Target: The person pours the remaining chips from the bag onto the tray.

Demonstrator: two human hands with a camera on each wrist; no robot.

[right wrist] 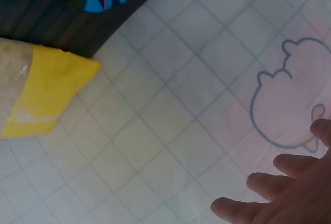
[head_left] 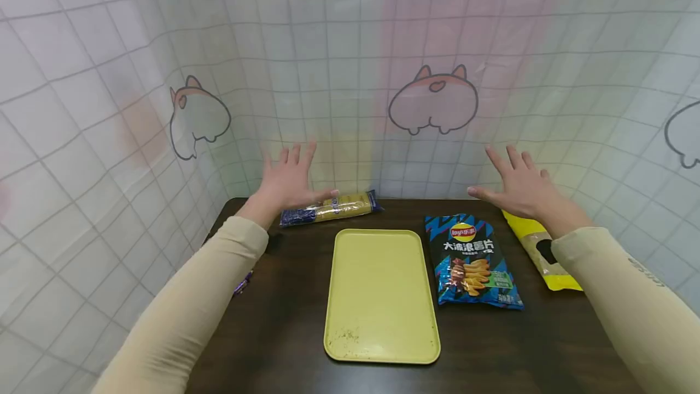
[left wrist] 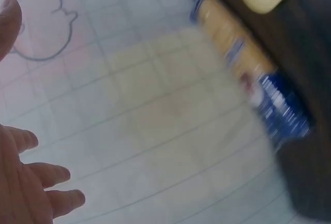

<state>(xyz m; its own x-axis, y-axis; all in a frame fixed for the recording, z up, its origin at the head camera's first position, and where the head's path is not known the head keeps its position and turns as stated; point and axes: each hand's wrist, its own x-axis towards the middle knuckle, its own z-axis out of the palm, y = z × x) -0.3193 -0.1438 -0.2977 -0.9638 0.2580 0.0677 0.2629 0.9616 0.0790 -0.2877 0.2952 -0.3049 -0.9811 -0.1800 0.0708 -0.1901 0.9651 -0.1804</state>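
Observation:
Both hands are raised over the back of the table with fingers spread, and neither holds anything. My left hand [head_left: 288,181] is nearest a long pack of noodles or pasta [head_left: 344,206] with blue ends, which also shows in the left wrist view as a blue and tan pack [left wrist: 235,43]. My right hand [head_left: 522,187] hovers above a yellow bag [head_left: 538,242] with a clear window, partly hidden by the forearm. Beside that bag lies a blue Lay's chip bag [head_left: 473,260]. A yellow tray [head_left: 383,297] sits at the middle of the table, between the two arms.
The dark wooden table [head_left: 273,333] ends at a hanging curtain [head_left: 350,78] with a grid and corgi drawings, which also closes in both sides. A small purple wrapper [head_left: 242,283] lies near the left forearm, partly hidden by the sleeve.

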